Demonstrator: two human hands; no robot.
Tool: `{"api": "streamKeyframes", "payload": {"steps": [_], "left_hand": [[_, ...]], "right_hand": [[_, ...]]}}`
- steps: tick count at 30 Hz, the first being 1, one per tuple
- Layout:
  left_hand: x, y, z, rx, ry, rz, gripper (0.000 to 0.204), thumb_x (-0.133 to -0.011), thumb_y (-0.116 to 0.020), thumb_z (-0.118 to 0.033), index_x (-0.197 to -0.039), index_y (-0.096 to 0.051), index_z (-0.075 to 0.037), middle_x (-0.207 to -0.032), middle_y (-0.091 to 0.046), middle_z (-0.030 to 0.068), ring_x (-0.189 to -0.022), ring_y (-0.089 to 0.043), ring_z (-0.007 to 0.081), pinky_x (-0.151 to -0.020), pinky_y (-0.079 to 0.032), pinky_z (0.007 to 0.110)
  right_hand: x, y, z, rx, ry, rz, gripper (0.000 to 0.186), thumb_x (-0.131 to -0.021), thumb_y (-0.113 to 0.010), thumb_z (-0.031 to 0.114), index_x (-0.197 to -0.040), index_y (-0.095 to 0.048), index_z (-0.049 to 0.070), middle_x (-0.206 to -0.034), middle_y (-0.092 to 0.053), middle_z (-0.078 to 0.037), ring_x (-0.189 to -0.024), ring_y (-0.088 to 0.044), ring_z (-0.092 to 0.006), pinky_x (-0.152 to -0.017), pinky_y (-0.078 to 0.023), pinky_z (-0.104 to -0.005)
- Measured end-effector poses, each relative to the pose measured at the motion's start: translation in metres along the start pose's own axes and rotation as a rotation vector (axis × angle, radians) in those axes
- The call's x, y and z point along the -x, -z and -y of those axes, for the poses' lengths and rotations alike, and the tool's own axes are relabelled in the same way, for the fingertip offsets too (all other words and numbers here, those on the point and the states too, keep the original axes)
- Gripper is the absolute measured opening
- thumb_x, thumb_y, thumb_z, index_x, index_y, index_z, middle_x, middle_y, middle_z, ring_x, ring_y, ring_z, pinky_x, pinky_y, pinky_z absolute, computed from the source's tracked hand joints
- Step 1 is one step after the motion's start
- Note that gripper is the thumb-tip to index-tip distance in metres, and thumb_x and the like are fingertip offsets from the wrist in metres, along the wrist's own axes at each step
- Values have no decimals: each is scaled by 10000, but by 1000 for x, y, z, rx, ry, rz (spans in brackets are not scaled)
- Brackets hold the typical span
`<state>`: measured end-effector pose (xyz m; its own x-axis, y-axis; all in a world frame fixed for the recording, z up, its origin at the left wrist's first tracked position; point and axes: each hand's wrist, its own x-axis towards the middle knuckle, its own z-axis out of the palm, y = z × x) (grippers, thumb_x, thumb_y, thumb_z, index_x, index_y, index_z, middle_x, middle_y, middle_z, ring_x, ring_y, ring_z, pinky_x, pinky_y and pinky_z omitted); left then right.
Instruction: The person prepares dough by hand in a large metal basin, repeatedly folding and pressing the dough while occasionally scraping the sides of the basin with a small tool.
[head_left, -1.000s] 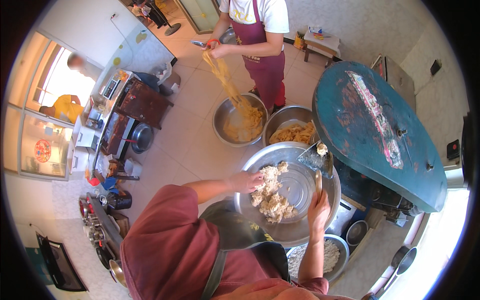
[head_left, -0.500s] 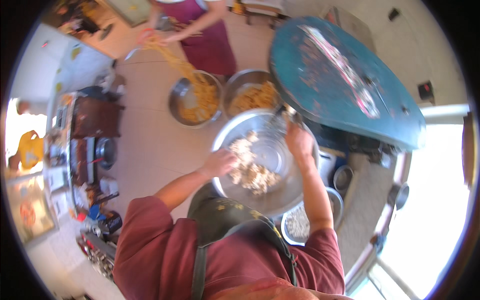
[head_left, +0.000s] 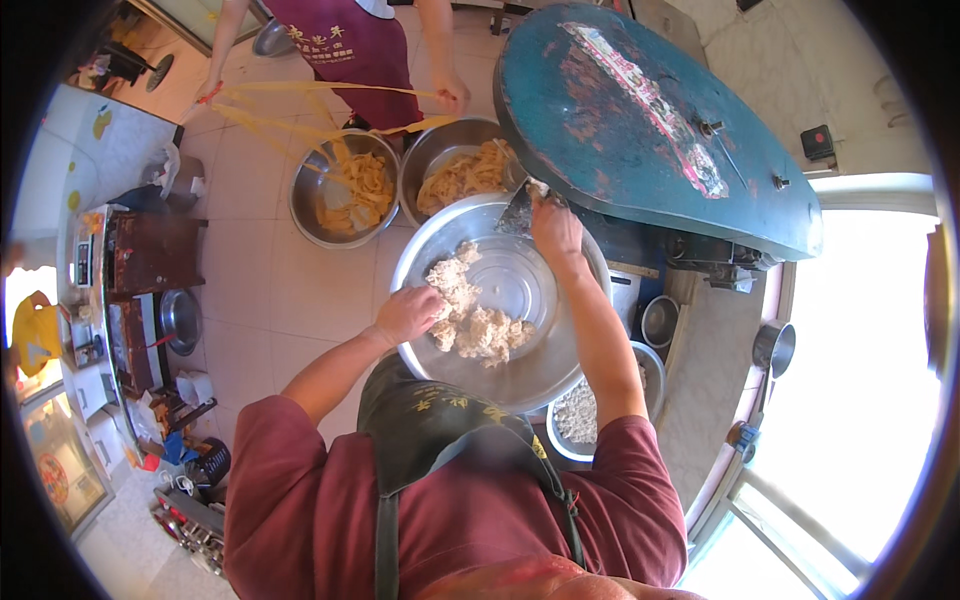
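Four steel bowls [head_left: 500,290], two hands [head_left: 408,313], one scraper [head_left: 518,212]

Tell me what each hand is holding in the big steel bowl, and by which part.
The left hand rests on the crumbly dough, not clearly gripping it. The right hand grips a flat metal scraper by its top edge.

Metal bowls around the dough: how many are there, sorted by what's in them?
Crumbly pale dough: 2, the big bowl under both hands and a smaller bowl beneath it
Yellow noodle strips: 2, left bowl and right bowl
Looks empty: 1, small bowl
Total: 5
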<state>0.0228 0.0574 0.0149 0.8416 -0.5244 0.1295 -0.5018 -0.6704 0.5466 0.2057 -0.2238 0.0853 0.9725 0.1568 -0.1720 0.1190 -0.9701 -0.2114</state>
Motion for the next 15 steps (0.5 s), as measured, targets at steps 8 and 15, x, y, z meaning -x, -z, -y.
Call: {"api": "streamKeyframes", "payload": {"steps": [8,15], "left_hand": [[25,-22,20,-13,7,62,375,-778,-706,-263,-1111,-593,-132,-1120,-588,68,-951,-604,306,-786,-516,442],[20,-28,18,-44,-6,17,401,-756,-733,-238,-1111,-583,-128,-1096,-583,47,-957,-602,246,-823,-492,386]], "right_hand": [[-15,-20,-24,197,99,9,256,-1002,-438,246,-989,-635,83,-790,-688,-172,-715,-695,-340,-548,-556,-454],[-18,-31,-10,177,97,-22,389,-1021,-428,274,-1345,-500,72,-958,-698,-203,-695,-696,-346,-622,-571,-438]]}}
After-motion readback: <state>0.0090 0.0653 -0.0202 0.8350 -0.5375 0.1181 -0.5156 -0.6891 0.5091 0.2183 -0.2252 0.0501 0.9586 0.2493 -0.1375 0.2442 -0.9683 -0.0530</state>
